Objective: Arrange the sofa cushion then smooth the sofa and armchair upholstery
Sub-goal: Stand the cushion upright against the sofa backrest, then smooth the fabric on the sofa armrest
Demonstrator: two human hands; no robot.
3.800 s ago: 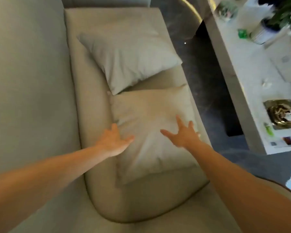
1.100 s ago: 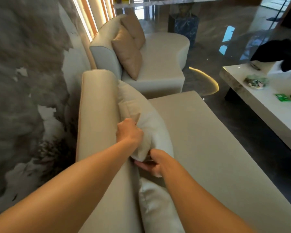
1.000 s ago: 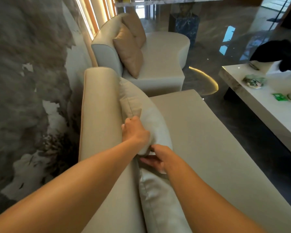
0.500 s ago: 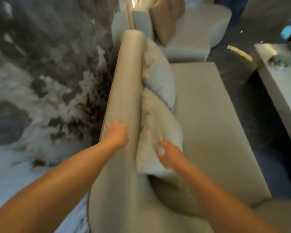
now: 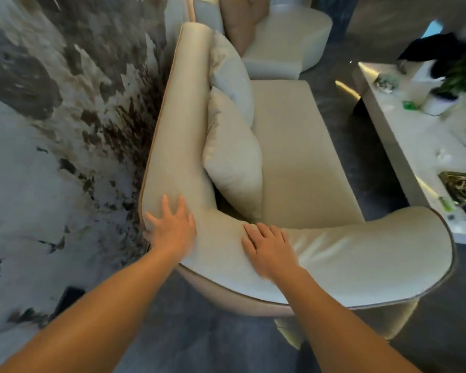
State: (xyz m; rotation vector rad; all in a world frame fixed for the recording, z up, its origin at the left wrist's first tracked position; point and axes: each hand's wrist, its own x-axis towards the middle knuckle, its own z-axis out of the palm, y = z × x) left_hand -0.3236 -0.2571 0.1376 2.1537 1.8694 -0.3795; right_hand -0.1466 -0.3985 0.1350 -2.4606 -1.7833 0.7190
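A cream sofa (image 5: pixel 293 146) runs away from me along the wall. Two pale cushions lean upright against its backrest: the near cushion (image 5: pixel 234 154) and the far cushion (image 5: pixel 230 74) behind it. My left hand (image 5: pixel 171 227) lies flat with spread fingers on the rounded corner where backrest meets armrest. My right hand (image 5: pixel 271 244) rests flat on the top of the curved armrest (image 5: pixel 361 246), slightly blurred. Neither hand holds anything. Beyond the sofa stands a cream armchair (image 5: pixel 283 41) with a tan cushion (image 5: pixel 238 25).
A marbled dark and white wall (image 5: pixel 65 117) runs along the left behind the sofa. A white coffee table (image 5: pixel 404 135) at the right carries a plant, a gold tray and small items. Dark glossy floor lies between sofa and table.
My hands have left the near cushion and backrest and now lie flat on the sofa's corner and armrest. The view has pulled back toward the sofa's end.
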